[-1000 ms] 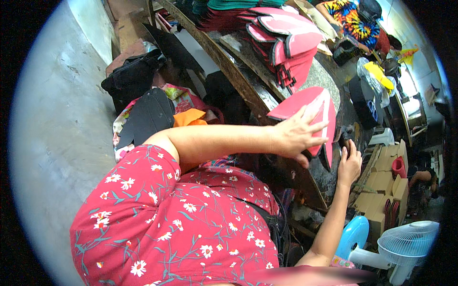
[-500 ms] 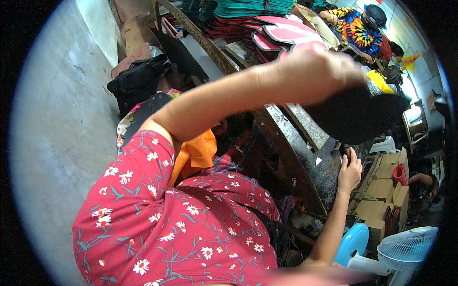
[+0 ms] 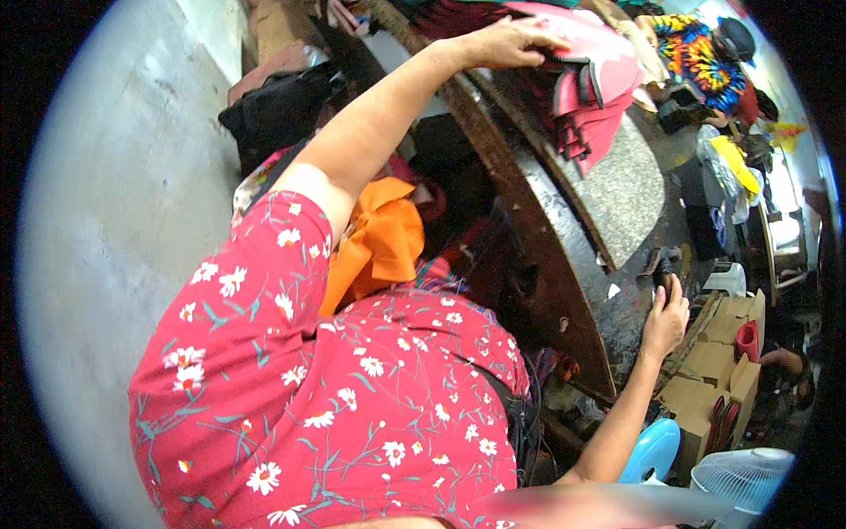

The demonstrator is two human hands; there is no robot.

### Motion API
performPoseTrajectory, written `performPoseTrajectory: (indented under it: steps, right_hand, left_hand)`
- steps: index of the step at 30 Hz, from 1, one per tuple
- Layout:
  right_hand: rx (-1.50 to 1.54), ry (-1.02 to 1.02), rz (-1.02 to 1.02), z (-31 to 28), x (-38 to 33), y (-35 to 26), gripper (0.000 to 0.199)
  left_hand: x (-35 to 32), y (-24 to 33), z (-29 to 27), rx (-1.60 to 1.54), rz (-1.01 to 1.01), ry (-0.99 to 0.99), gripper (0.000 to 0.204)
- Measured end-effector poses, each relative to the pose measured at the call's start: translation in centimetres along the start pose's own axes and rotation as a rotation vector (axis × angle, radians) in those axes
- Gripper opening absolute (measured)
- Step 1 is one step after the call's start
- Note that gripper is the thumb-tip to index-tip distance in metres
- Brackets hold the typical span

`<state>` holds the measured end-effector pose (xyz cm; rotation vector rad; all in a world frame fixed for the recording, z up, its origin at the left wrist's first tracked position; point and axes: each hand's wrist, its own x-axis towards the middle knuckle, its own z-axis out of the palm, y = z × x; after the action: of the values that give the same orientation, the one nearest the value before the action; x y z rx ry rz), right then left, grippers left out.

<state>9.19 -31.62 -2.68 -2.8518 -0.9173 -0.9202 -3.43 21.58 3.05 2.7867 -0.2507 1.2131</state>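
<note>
My left hand [image 3: 511, 42] reaches across to the far side of the worktable, fingers stretched out over a pile of pink sole-shaped pieces [image 3: 592, 110] with black edges. Its fingertips are at the upper part of the pile, and nothing is plainly gripped. My right hand [image 3: 665, 324] rests at the right of the table, its fingers closed around a dark tool [image 3: 665, 267]. A small metal-looking part shows beyond the fingers; the tool's exact kind cannot be made out. Beside the pile lies a speckled grey slab [image 3: 627, 203].
The table's rusty metal edge [image 3: 564, 295] runs close in front of me. Cardboard boxes [image 3: 705, 366], a blue round stool or lid [image 3: 652, 448] and a white fan [image 3: 745, 480] stand at the right. A person in a tie-dye shirt [image 3: 696, 57] works at the far right.
My left hand has swung left and away to the pink pile; the black flat piece it held is gone from it. My right hand stays on the dark tool. The view has shifted.
</note>
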Motion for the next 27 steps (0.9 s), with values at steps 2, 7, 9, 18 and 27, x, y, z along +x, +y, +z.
performPoseTrajectory:
  steps: [2,7,9,18,27]
  right_hand:
    - [0.012,-0.002,-0.011,0.2,0.1,0.3,0.037]
    - [0.05,-0.076,-0.031,0.6,0.5,1.3,0.037]
    - [0.012,-0.085,-0.018,0.8,0.7,1.5,0.04]
    - [0.021,-0.121,-0.011,1.5,0.8,2.4,0.041]
    - [0.017,-0.114,-0.008,1.2,0.7,2.1,0.041]
  left_hand:
    - [-2.0,0.4,-0.4,-0.027,-0.042,0.215,0.05]
    - [-10.2,5.1,-8.0,0.186,-0.201,0.093,0.046]
    - [-14.3,6.5,-10.8,0.276,-0.429,-0.162,0.041]
    - [-32.3,13.5,-5.1,0.384,-1.523,-1.002,0.084]
    - [-36.8,14.3,-4.2,0.362,-1.488,-0.829,0.102]
